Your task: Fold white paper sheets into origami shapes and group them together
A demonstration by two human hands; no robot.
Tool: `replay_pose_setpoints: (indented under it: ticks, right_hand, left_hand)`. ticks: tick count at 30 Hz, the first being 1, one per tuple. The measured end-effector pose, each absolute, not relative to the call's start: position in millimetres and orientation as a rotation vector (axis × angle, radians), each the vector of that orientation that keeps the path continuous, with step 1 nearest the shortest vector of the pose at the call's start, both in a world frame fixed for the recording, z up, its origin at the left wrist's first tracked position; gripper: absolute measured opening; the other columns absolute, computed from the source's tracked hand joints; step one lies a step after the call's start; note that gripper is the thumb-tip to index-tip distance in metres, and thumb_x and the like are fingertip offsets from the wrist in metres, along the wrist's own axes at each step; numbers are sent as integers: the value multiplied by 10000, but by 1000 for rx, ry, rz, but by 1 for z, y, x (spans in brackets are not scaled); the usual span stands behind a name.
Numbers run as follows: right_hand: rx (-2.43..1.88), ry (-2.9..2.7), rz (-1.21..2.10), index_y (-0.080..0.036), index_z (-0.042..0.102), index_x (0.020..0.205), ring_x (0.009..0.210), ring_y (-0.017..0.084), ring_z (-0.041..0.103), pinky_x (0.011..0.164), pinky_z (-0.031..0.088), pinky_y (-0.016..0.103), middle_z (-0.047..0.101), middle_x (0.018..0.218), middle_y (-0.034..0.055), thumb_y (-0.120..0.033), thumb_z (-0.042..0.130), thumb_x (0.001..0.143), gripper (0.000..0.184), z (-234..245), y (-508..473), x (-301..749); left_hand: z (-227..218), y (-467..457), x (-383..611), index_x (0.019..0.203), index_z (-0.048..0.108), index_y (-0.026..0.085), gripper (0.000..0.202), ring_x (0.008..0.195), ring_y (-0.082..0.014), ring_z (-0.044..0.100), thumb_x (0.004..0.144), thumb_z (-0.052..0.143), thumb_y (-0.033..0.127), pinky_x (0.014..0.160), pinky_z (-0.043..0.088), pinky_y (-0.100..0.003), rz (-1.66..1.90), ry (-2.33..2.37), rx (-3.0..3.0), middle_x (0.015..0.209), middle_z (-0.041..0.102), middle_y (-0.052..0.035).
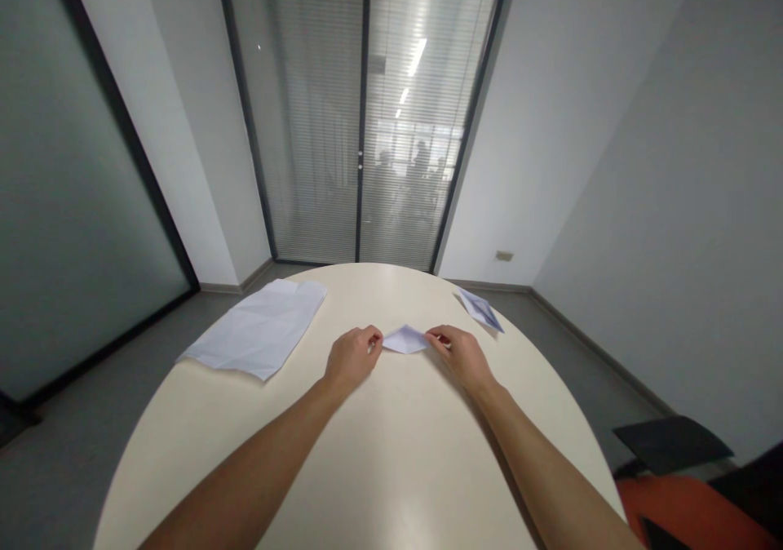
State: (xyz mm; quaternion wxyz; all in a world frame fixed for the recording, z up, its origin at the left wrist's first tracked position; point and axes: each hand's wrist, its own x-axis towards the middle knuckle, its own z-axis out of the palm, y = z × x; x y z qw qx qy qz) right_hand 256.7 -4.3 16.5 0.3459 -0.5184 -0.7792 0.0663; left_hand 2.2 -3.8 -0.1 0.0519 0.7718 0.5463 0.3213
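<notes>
Between my two hands is a small folded paper (404, 339), white and pointed at its top and sides. My left hand (355, 357) pinches its left corner between thumb and fingers. At the opposite corner, my right hand (460, 356) grips the paper the same way. The paper is just above or on the tabletop; I cannot tell which. Another folded paper piece (481, 308) lies near the table's far right edge, beyond my right hand. To the left of my left hand rests a large creased sheet of paper (260, 328).
Everything lies on a round cream table (391, 460). An orange and black chair (691, 501) stands at the lower right. Past the table is a glass door (407, 191) with blinds, and blurred figures of people show behind it. A frosted panel (79, 207) stands at left.
</notes>
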Motion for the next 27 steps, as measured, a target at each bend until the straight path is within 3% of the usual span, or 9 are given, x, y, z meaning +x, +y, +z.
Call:
replay_pose_setpoints:
  ticks: [6, 15, 22, 27]
  right_hand:
    - [-1350, -1884, 178, -222, 727, 907, 734, 223, 692, 705, 547, 344, 761, 855, 60, -485, 540, 931, 324, 15, -4, 251]
    - [-1258, -1926, 157, -226, 695, 1069, 828, 211, 700, 741, 573, 328, 748, 1006, 69, -422, 549, 941, 276, 13, -8, 240]
    - [-1152, -2122, 49, -240, 681, 1107, 943, 218, 686, 878, 541, 366, 736, 1039, 72, -349, 505, 986, 240, 12, -9, 236]
    - [-1011, -2278, 72, -261, 678, 1155, 1074, 207, 662, 951, 517, 365, 719, 1162, 63, -276, 483, 1000, 250, 16, -14, 232]
  left_hand:
    - [-1, -4, 4, 939, 686, 243, 115, 844, -178, 666, 920, 573, 249, 799, 472, -289, 976, 1558, 2390, 864, 726, -13]
    - [1, -7, 7, 943, 747, 253, 148, 863, -198, 653, 917, 609, 299, 854, 464, -329, 889, 1401, 2540, 885, 742, -32]
    - [4, -9, 7, 890, 696, 222, 183, 780, -194, 639, 944, 531, 281, 785, 463, -324, 944, 1560, 2465, 791, 702, -36]
    - [3, -6, 5, 1000, 652, 212, 152, 894, -194, 640, 950, 511, 239, 841, 485, -324, 1105, 1566, 2368, 937, 713, -43]
